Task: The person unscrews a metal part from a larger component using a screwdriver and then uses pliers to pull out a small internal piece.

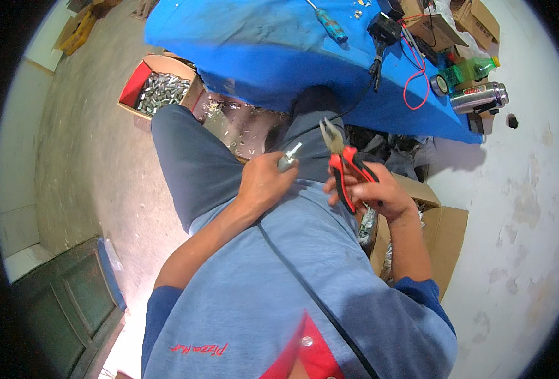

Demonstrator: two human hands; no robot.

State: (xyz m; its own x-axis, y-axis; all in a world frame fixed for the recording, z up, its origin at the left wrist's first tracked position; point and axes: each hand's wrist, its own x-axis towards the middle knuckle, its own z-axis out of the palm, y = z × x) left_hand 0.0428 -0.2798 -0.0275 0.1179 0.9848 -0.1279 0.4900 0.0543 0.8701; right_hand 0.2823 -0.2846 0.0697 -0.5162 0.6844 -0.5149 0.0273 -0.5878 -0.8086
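My left hand (264, 181) is closed around a small silver metal cylinder (286, 163), and a thin white tip sticks up from its top. To its right, my right hand (380, 191) grips a pair of combination pliers (348, 165) by the red and black handles. The pliers' jaws point up and to the left, slightly parted and apart from the cylinder. Both hands are over my lap. Part of the cylinder is hidden by my left fingers.
A red-lined cardboard box (131, 88) holds many similar silver cylinders. On the blue-covered table (254, 44) lie a screwdriver (331, 25), a black plug with cable (384, 30), a green bottle (475, 68) and a steel flask (478, 98). Another cardboard box (447, 234) stands beside my right arm.
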